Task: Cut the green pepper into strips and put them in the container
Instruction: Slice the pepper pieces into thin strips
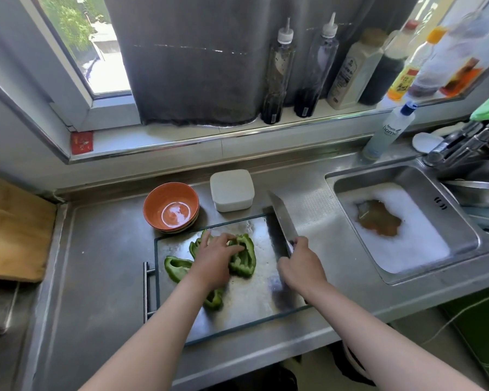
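Note:
Several large green pepper pieces lie on a glass cutting board (254, 300). My left hand (213, 258) presses down on the biggest pepper piece (244, 258), fingers curled over its top. Another piece (177, 266) lies to the left and one (214, 299) sits partly under my wrist. My right hand (299, 266) grips the handle of a cleaver (283, 224), whose blade points away from me just right of the pepper, held above the board. An orange bowl (171, 207) and a white lidded container (232, 190) stand behind the board.
A sink (401, 221) with foamy water lies to the right, a faucet (463, 142) and a dish soap bottle (387, 131) behind it. Sauce bottles line the windowsill (181, 136). A wooden board (14, 230) rests at the left. The counter's front edge is close to me.

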`<act>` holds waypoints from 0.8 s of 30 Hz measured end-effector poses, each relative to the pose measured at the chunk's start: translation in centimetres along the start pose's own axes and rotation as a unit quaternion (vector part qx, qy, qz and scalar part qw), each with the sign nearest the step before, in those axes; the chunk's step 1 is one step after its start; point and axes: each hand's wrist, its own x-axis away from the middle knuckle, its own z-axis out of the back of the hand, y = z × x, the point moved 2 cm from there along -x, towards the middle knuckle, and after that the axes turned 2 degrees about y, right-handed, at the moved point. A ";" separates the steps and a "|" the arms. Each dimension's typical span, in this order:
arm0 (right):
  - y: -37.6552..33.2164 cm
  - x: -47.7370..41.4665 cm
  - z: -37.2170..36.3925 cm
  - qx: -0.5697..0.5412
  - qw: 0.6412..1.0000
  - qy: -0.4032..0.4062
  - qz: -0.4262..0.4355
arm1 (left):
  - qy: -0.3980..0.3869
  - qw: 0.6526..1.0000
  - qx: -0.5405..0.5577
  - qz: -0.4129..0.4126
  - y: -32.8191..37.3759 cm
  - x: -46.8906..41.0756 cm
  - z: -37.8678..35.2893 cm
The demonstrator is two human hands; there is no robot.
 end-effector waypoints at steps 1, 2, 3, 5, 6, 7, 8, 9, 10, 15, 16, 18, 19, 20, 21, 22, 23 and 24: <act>0.0 0.2 0.4 -0.014 1.000 0.001 -0.004 | 0.015 1.000 0.010 0.002 0.3 -0.1 -0.2; 0.0 0.5 0.8 -0.020 1.000 0.004 -0.003 | 0.033 0.999 0.020 0.003 0.6 -0.1 -0.4; 0.0 0.7 1.2 -0.016 1.000 0.008 0.001 | 0.050 0.999 0.022 0.003 0.8 -0.1 -0.6; 0.0 1.2 1.9 0.008 1.000 0.014 0.020 | 0.091 0.996 0.027 -0.004 1.1 0.0 -1.2; -0.1 1.6 2.2 0.022 0.999 0.016 0.040 | 0.113 0.992 0.050 -0.009 1.1 0.1 -1.4; -0.2 2.0 2.3 0.033 0.997 0.019 0.064 | 0.132 0.988 0.082 -0.014 1.0 0.2 -1.6; -0.4 2.5 2.4 0.041 0.995 0.023 0.088 | 0.143 0.983 0.110 -0.023 1.0 0.4 -1.8; -0.7 2.9 2.4 0.043 0.993 0.026 0.109 | 0.146 0.981 0.125 -0.036 0.9 0.5 -1.9; -1.0 3.2 2.3 0.046 0.990 0.027 0.129 | 0.142 0.980 0.127 -0.050 1.0 0.6 -1.9; -2.6 4.3 1.1 0.157 0.969 0.017 0.191 | 0.110 0.987 0.098 -0.066 1.4 0.8 -2.4; -2.6 4.5 0.8 0.181 0.964 0.014 0.193 | 0.108 0.987 0.096 -0.067 1.4 0.7 -2.5; -2.6 4.7 0.2 0.208 0.960 0.008 0.189 | 0.100 0.988 0.089 -0.070 1.4 0.5 -2.7; -2.5 4.8 0.0 0.214 0.959 0.006 0.184 | 0.096 0.989 0.089 -0.071 1.4 0.4 -2.7; -2.3 4.9 -0.1 0.219 0.959 0.005 0.179 | 0.093 0.989 0.089 -0.071 1.3 0.3 -2.8; -2.2 5.0 -0.1 0.222 0.959 0.003 0.176 | 0.091 0.989 0.090 -0.071 1.2 0.2 -2.9; -2.1 5.1 0.0 0.225 0.958 0.002 0.176 | 0.091 0.989 0.091 -0.071 1.2 0.1 -2.9; -2.1 5.2 0.0 0.228 0.957 0.002 0.177 | 0.089 0.989 0.092 -0.072 1.1 0.0 -3.0; -2.0 5.3 0.1 0.232 0.956 0.002 0.180 | 0.085 0.989 0.093 -0.072 1.1 -0.1 -3.0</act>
